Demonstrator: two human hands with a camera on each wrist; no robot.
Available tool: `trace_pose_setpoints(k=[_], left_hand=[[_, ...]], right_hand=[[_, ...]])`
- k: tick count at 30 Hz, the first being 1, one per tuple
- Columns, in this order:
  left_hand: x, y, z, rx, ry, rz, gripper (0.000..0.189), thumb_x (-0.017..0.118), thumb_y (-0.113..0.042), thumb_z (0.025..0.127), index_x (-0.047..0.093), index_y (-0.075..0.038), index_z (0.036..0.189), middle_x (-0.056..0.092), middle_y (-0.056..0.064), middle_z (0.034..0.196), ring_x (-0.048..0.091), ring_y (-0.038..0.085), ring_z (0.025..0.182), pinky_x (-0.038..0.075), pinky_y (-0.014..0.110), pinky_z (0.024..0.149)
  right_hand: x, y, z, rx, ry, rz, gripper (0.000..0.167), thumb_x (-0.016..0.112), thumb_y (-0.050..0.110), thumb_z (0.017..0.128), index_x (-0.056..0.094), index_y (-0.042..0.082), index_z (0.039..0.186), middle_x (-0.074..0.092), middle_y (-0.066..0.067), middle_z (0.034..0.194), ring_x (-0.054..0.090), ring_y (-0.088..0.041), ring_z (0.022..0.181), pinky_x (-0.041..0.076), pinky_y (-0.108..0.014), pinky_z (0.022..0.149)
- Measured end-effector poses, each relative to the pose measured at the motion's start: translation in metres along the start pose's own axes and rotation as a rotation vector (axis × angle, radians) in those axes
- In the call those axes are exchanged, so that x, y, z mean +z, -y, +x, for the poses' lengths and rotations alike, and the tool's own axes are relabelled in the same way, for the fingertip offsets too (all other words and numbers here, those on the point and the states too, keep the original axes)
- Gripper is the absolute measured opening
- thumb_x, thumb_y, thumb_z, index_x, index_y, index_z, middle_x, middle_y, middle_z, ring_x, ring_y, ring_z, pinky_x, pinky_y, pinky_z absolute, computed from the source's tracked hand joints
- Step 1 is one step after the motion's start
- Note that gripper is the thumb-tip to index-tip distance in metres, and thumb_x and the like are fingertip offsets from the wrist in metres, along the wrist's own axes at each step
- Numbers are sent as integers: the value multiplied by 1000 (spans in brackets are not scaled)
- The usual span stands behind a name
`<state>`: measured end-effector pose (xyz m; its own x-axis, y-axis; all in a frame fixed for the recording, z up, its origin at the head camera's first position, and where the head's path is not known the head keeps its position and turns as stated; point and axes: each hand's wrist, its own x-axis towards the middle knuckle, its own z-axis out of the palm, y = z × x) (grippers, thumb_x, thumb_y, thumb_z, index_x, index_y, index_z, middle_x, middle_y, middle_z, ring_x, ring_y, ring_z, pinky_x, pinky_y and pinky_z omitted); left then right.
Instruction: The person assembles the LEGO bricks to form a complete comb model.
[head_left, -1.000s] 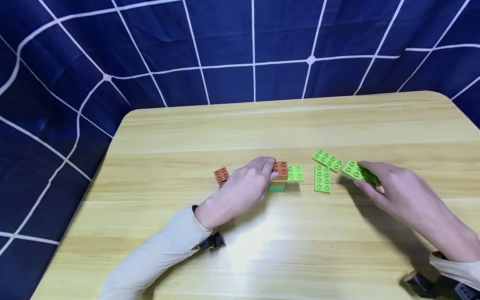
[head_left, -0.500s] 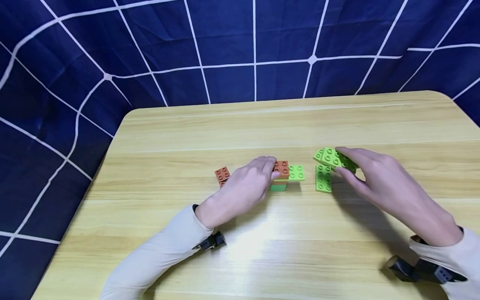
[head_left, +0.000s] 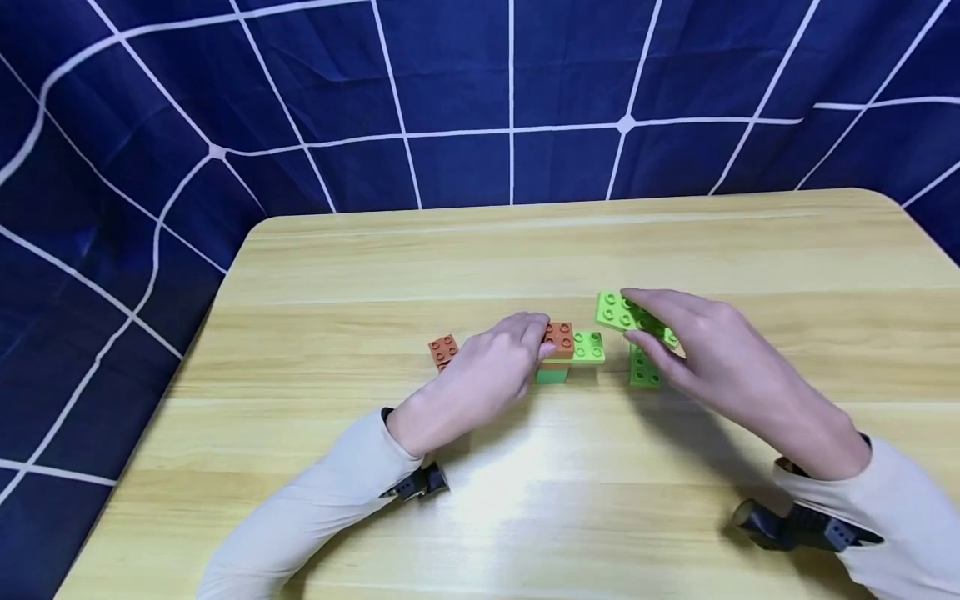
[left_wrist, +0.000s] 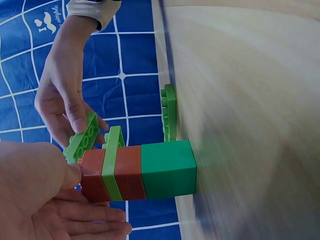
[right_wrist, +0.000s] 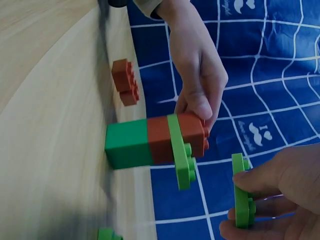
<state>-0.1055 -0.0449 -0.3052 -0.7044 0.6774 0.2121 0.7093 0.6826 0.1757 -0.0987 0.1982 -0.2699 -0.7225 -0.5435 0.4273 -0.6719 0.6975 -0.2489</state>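
Left grip (head_left: 491,364) pinching the stack (right_wrist: 159,140), upright on the counter (head_left: 450,542), by its top red brick (right_wrist: 189,132), probably to steady it; over to the right grip (head_left: 708,354), pinching a light-green plate (right_wrist: 242,202) aloft, studs up, by its sides, presumably to leave the underside free

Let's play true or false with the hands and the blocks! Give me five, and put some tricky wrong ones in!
1. The left hand holds the top block of the tower. True.
2. The tower's bottom block is yellow. False: the bottom block is green.
3. The right hand holds a light green block above the table. True.
4. In the head view, the loose red-brown blocks lie to the right of the tower. False: the loose red-brown blocks lie to its left.
5. A light green piece in the tower sticks out sideways. True.
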Motion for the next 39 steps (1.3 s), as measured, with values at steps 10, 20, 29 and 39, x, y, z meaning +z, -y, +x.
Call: trace_pose_setpoints(k=[10,20,29,39], left_hand=[[-1,4,1,-3,4,-90,45,38,-25,106,49,10,132,57,23,130,56,30,122,47,31,101],[-3,4,2,-10,15,-122,49,39,-29,105,47,10,134,58,23,129,58,30,118,50,31,97],[-4,7,-2,-17,33,-127,57,48,-36,102,46,9,136,57,22,131,59,29,118,51,32,95],[-4,9,-2,-3,44,-124,54,50,-34,101,49,9,134,58,22,130,61,29,115,53,31,92]], right_hand=[[6,7,12,-33,21,31,48,77,2,79,60,-7,123,67,-25,110,66,-40,97,56,-52,78],[11,8,13,-70,36,47,46,80,2,76,63,-6,119,69,-21,105,68,-35,91,58,-48,73],[17,14,19,-138,63,64,42,78,2,78,64,-5,117,69,-19,107,68,-35,96,58,-47,77],[21,16,20,-163,88,65,40,77,-1,79,65,-4,116,69,-19,107,68,-33,95,59,-43,77]])
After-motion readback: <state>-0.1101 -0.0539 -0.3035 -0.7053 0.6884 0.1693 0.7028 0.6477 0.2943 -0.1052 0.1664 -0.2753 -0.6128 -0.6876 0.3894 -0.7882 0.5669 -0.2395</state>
